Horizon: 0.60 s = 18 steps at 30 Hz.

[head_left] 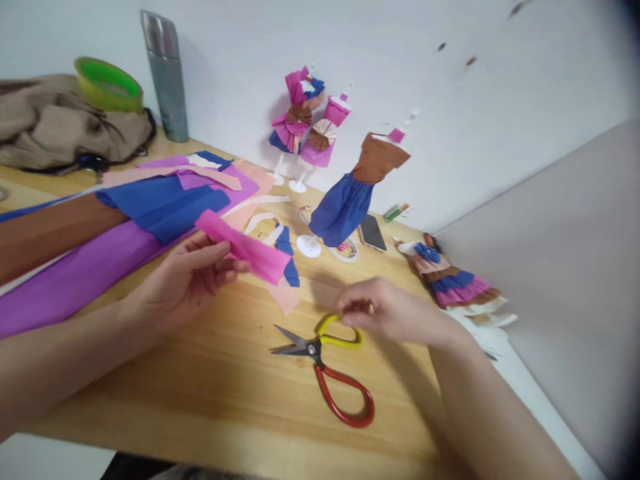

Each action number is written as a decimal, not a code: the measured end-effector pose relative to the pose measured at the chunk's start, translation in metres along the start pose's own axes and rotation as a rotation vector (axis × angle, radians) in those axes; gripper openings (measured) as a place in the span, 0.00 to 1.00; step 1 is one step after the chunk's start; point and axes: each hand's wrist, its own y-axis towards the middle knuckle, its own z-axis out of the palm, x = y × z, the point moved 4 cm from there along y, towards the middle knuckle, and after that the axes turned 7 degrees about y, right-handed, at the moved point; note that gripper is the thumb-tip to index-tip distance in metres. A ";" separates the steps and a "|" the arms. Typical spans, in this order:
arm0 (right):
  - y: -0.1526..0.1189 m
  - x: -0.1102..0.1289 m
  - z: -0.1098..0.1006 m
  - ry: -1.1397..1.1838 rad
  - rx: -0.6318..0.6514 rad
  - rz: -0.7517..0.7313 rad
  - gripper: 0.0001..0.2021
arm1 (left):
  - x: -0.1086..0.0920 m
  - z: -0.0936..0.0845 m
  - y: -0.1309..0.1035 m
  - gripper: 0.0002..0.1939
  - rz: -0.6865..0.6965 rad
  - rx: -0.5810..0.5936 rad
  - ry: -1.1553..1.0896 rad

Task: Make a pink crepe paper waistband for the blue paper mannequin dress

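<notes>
A strip of pink crepe paper [250, 250] is pinched between the thumb and fingers of my left hand [195, 270], held above the table. My right hand [373, 307] hovers with loosely curled fingers just over the yellow handle of a pair of scissors [313, 349]; I see nothing in its fingers. The scissors lie on the wood with blades parted, their red handle toward me. Behind the pink strip are blue paper scraps [287, 260] and a peach scrap [285, 297]. Beyond my right hand stands a small dress form [383, 160] with a brown top and blue skirt.
Layered coloured crepe paper [75, 267] covers the table's left side. A flask [167, 87], a green tape roll [110, 87] and a brown cloth bag [45, 123] are behind it. Two dressed forms [317, 137] stand by the wall. A phone [373, 232] and a striped paper dress [453, 277] are at right.
</notes>
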 end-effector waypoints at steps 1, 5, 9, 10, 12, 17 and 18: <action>-0.004 0.012 0.011 -0.057 0.054 -0.041 0.06 | -0.007 0.000 0.001 0.12 0.064 0.005 -0.023; -0.016 0.040 0.041 -0.206 0.105 -0.025 0.12 | -0.015 -0.003 0.004 0.17 0.158 0.003 -0.065; -0.029 0.040 0.058 -0.334 0.120 0.065 0.28 | 0.006 -0.007 0.005 0.11 0.011 -0.022 -0.060; -0.033 0.036 0.060 -0.357 0.101 0.065 0.32 | 0.011 -0.007 0.005 0.10 -0.015 -0.026 -0.056; -0.039 0.027 0.065 -0.392 0.046 0.042 0.37 | 0.017 -0.006 0.003 0.10 -0.052 -0.034 -0.057; -0.047 0.015 0.069 -0.339 -0.020 -0.056 0.37 | 0.019 -0.003 -0.001 0.11 -0.094 -0.067 -0.059; -0.048 0.015 0.068 -0.316 -0.032 -0.069 0.36 | 0.019 -0.003 -0.001 0.11 -0.101 -0.077 -0.051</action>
